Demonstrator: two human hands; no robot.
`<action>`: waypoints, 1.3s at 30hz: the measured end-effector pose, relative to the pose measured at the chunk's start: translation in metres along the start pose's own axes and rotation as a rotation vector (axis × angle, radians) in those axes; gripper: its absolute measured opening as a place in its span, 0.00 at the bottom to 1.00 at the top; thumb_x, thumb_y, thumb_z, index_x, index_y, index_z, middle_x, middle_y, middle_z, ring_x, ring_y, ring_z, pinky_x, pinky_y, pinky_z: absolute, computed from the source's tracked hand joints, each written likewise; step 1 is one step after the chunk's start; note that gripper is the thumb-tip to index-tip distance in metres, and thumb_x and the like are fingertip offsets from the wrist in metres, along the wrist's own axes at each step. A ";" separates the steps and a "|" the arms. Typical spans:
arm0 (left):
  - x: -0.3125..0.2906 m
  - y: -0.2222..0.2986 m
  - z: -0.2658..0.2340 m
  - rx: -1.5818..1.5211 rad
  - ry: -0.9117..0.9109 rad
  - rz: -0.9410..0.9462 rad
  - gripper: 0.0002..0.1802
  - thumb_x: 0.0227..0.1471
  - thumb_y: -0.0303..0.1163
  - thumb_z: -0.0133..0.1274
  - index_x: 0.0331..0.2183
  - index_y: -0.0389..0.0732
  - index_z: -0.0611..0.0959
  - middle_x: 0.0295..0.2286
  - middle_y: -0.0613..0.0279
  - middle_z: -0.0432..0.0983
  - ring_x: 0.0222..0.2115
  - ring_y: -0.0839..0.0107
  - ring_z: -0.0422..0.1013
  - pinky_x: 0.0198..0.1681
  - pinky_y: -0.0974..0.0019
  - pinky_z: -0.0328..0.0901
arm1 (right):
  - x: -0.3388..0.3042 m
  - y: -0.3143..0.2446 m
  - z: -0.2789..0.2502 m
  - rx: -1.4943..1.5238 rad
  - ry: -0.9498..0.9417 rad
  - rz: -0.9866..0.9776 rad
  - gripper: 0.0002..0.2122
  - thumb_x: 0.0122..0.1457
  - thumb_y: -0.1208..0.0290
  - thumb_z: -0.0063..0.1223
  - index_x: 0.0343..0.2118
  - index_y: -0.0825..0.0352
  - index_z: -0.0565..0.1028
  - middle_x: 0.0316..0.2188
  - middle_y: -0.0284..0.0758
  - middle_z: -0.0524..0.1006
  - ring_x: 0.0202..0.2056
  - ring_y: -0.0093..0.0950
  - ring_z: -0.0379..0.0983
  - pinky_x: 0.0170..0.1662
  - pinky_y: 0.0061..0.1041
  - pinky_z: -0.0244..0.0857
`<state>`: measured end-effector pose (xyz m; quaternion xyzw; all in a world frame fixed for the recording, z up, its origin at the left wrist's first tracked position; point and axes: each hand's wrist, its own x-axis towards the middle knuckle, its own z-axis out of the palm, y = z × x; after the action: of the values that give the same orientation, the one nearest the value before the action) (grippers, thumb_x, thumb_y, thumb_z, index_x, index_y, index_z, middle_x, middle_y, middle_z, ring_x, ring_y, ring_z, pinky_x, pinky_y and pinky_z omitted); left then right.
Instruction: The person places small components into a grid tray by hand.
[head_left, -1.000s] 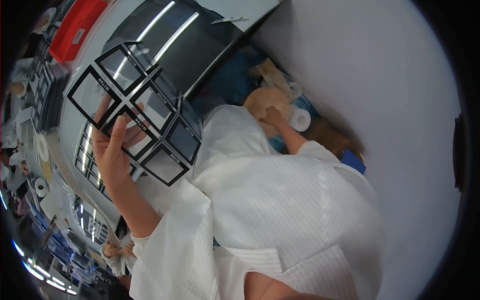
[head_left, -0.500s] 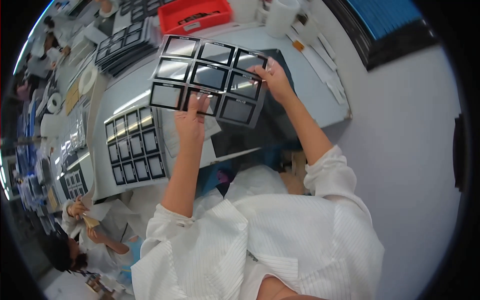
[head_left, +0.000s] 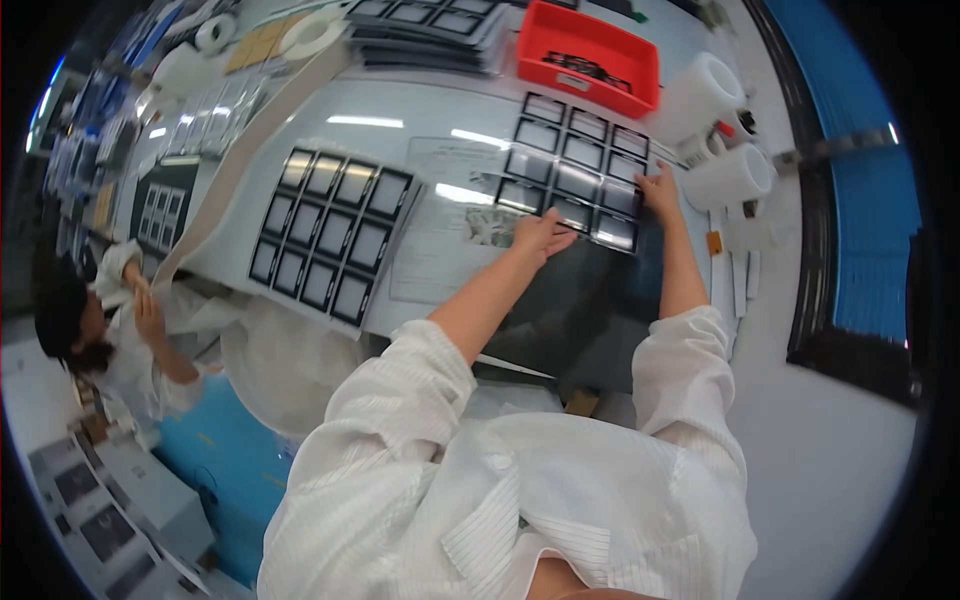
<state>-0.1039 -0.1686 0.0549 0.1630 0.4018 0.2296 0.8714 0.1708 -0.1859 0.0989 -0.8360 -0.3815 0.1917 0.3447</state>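
Note:
A clear plastic sheet printed with black-framed windows in a grid (head_left: 575,172) is out in front of me, over the far part of the dark mat (head_left: 580,320). My left hand (head_left: 540,238) grips its near edge, thumb at the sheet and some fingers showing below the edge. At the right edge, my right hand (head_left: 660,192) pinches the same sheet between thumb and fingers. Whether the sheet touches the table, I cannot tell. A pile of similar window sheets (head_left: 325,235) lies to the left on the table, with a flat clear sheet beside it.
Beyond the held sheet stands a red tray (head_left: 590,60) with small black pieces inside. White rolls (head_left: 728,175) are at the right, near a blue-paned window frame. More stacked sheets (head_left: 425,40) lie at the back. At the left, a co-worker (head_left: 140,320) sits by another table section.
The sheet has gone from raised and tilted before me to farther away and lower, both hands still on it. My view has turned, and the red tray appears farther right.

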 end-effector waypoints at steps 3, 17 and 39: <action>-0.030 0.011 -0.007 0.034 0.018 -0.094 0.24 0.57 0.42 0.49 0.39 0.26 0.72 0.30 0.44 0.76 0.30 0.58 0.77 0.30 0.66 0.75 | -0.024 -0.032 0.021 -0.831 0.444 -0.363 0.28 0.51 0.65 0.58 0.53 0.70 0.63 0.32 0.43 0.76 0.33 0.36 0.73 0.38 0.32 0.68; -0.237 0.060 -0.215 1.459 0.827 1.282 0.28 0.47 0.36 0.58 0.48 0.33 0.70 0.50 0.50 0.64 0.55 0.49 0.55 0.57 0.51 0.51 | -0.168 -0.230 0.250 -0.095 -0.237 -0.608 0.28 0.41 0.62 0.68 0.43 0.69 0.67 0.43 0.46 0.68 0.42 0.44 0.67 0.43 0.36 0.67; -0.299 0.018 -0.242 0.037 0.617 0.888 0.14 0.55 0.34 0.53 0.41 0.37 0.72 0.39 0.54 0.71 0.37 0.68 0.71 0.37 0.70 0.66 | -0.149 -0.230 0.100 0.417 -0.819 -0.142 0.18 0.54 0.69 0.57 0.48 0.64 0.69 0.28 0.29 0.74 0.27 0.18 0.71 0.28 0.16 0.69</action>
<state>-0.4676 -0.2885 0.0990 0.2575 0.5356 0.6057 0.5292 -0.0991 -0.1491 0.2048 -0.5762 -0.4959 0.5545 0.3385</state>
